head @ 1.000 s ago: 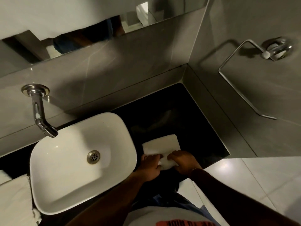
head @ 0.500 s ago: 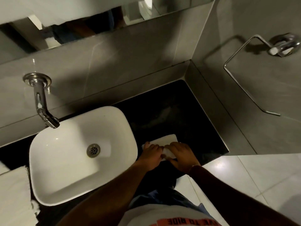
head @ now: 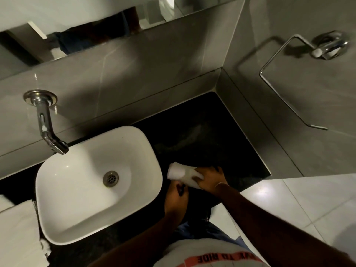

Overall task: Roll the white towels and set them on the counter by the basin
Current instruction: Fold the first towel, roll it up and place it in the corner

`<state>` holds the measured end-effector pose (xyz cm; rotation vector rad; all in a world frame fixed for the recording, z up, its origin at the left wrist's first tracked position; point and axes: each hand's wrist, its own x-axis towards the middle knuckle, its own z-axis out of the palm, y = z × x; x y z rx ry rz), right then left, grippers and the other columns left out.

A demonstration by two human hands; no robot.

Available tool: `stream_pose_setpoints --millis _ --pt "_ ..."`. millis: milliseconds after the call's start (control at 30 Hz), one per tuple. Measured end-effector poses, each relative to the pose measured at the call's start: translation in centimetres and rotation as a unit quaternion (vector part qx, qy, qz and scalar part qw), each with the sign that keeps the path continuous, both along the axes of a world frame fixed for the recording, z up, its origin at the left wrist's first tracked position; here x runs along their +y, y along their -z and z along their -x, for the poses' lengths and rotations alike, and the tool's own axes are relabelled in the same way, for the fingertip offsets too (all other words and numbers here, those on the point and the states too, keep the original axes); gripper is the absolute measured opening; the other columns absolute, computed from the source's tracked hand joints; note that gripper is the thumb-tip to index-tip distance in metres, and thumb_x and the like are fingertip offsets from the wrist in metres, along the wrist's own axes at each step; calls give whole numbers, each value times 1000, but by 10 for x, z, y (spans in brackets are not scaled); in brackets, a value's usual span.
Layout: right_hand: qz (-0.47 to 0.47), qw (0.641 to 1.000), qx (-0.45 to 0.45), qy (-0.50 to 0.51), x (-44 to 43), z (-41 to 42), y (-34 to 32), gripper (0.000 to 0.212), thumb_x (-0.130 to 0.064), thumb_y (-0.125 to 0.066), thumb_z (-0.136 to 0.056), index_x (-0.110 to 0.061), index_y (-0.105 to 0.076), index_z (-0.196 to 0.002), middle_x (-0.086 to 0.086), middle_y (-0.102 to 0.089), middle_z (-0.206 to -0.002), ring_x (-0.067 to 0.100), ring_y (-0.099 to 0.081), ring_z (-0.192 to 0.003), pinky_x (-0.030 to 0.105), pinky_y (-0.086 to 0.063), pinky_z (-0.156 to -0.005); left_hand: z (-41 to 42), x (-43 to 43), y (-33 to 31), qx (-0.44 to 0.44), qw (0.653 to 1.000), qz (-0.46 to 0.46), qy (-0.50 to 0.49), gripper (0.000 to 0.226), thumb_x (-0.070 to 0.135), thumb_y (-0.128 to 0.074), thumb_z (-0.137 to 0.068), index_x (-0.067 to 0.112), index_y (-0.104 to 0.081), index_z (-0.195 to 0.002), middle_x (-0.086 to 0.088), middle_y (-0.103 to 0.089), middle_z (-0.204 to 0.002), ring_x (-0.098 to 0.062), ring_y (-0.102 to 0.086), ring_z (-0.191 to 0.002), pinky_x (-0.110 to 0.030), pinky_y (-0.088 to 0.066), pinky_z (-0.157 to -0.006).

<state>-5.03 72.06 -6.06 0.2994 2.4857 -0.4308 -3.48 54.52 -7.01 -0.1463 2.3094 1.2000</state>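
Note:
A rolled white towel (head: 180, 174) lies on the black counter (head: 208, 135), just right of the white basin (head: 96, 182). My right hand (head: 211, 179) wraps around the roll's right end, thumb across it. My left hand (head: 176, 198) is just below the roll, near the counter's front edge, fingers curled; it does not hold the towel. More white towels (head: 18, 236) are stacked at the far left beside the basin, partly cut off by the frame.
A chrome tap (head: 47, 124) juts from the grey tiled wall over the basin. A chrome towel bar (head: 285, 78) hangs on the right wall. A mirror runs along the top. Light floor tiles (head: 289, 205) lie right of the counter.
The flat towel has been rolled up into a tight roll. My left hand has come off it and drawn back toward me; my right hand now grips the roll alone.

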Motion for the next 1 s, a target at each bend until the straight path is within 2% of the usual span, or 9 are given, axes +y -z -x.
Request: stream_pose_setpoints --millis 67,133,200,367,467,600,767,867,1000 --pt "13 999 -22 30 -3 -1 1 51 -57 -43 -100 -38 -47 -146 3 -43 -155 29 -37 -144 51 -27 -121 3 3 -3 -169 975 -65 -132 24 15 -57 -106 -7 -64 -107 -30 -66 -112 -43 -66 -104 -52 -52 -101" --pt "24 998 -51 39 -4 -2 4 49 -54 -41 -102 -37 -46 -147 4 -40 -155 30 -35 -144 51 -28 -119 9 9 -10 -285 921 -164 -208 23 20 -55 -108 4 -62 -124 -21 -65 -126 -39 -65 -115 -45 -52 -102" --pt "62 991 -89 81 -2 -3 6 47 -50 -39 -105 -33 -48 -148 5 -41 -156 30 -35 -146 51 -26 -121 15 13 -7 -291 903 -212 -235 38 14 -58 -106 -1 -55 -141 -24 -62 -140 -42 -60 -130 -53 -45 -117" --pt "74 985 -126 91 3 -8 9 47 -46 -28 -109 -33 -43 -151 1 -41 -159 27 -37 -147 48 -25 -123 22 19 -8 -314 886 -232 -249 50 20 -75 -95 5 -59 -141 -22 -65 -139 -41 -64 -126 -57 -49 -113" --pt "56 991 -1 120 1 -17 3 41 -42 -39 -106 -32 -47 -145 3 -51 -148 28 -50 -134 47 -40 -113 29 22 -5 -335 900 -186 -207 52 35 -80 -91 17 -61 -135 -11 -68 -131 -36 -67 -122 -54 -53 -110" --pt "64 993 80 62 -14 -32 1 35 -37 -44 -103 -27 -56 -135 1 -57 -134 26 -57 -122 40 -50 -100 38 37 2 -339 899 -162 -224 36 21 -69 -100 4 -62 -130 -12 -64 -121 -38 -63 -126 -50 -48 -115" --pt "44 994 79 53 -17 -55 5 81 -60 -58 -87 -21 -35 -153 4 -48 -142 27 -54 -124 41 -54 -95 40 56 -5 -305 895 -157 -287 59 29 -88 -82 2 -65 -130 -19 -72 -126 -39 -70 -116 -54 -54 -107" --pt "-14 994 101 34 -13 -57 5 82 -60 -57 -87 -19 -35 -154 7 -56 -137 28 -59 -118 40 -54 -93 45 66 -8 -309 904 -149 -256 63 37 -89 -80 3 -66 -128 -18 -73 -125 -36 -72 -113 -52 -57 -104" --pt "-26 995 86 53 -10 -50 7 82 -45 -60 -89 -28 -19 -158 8 -55 -140 29 -54 -124 41 -52 -99 44 66 -10 -312 906 -163 -236 45 32 -80 -90 -1 -70 -119 -21 -75 -119 -38 -73 -111 -53 -58 -103"
